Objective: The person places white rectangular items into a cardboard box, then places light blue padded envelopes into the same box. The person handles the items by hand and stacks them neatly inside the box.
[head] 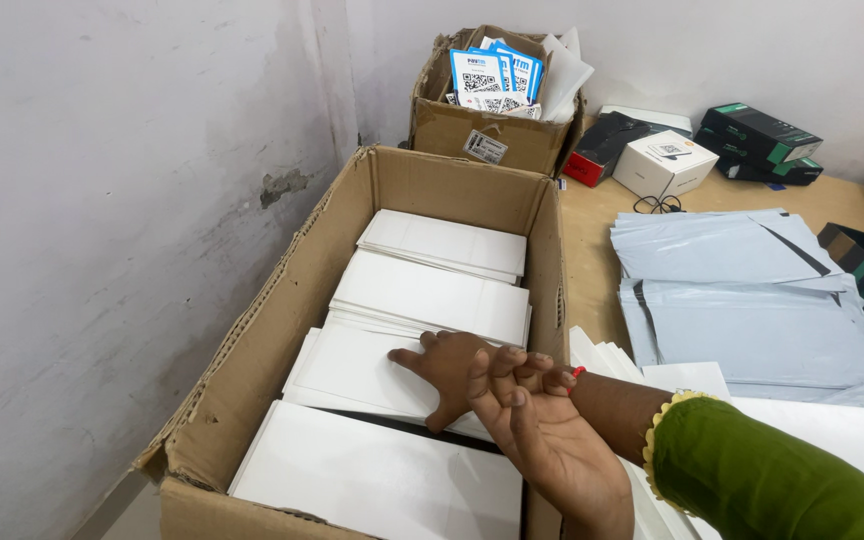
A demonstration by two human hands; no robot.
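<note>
Two hands of mine are over the big cardboard box (252, 330), crossed at the wrists. My right hand (449, 372), coming in from the green sleeve (772, 480) with a red thread at the wrist, lies palm down on a white stack (352, 370) inside the box, its fingers spread flat on the top sheet and its thumb pointing down toward the near end of the box. My left hand (542, 430) rises from the near edge of the box and sits across that right wrist, its fingers curled loosely together and bent inward, pinching nothing that I can see. The stack under my palm is the second from the near end of the box; another white stack (382, 480) fills the near end, with a dark gap between the two, and two more white stacks (432, 295) lie beyond my fingers toward the far wall of the box. Behind the box stands a smaller carton (482, 130) stuffed with blue and white printed cards. To the right of the box, on the wooden table (587, 250), lie grey mailing bags (742, 300), and white sheets (832, 430) lie beside my sleeve. Farther back on that side sit a white carton (664, 165) and several dark cartons (762, 140).
</note>
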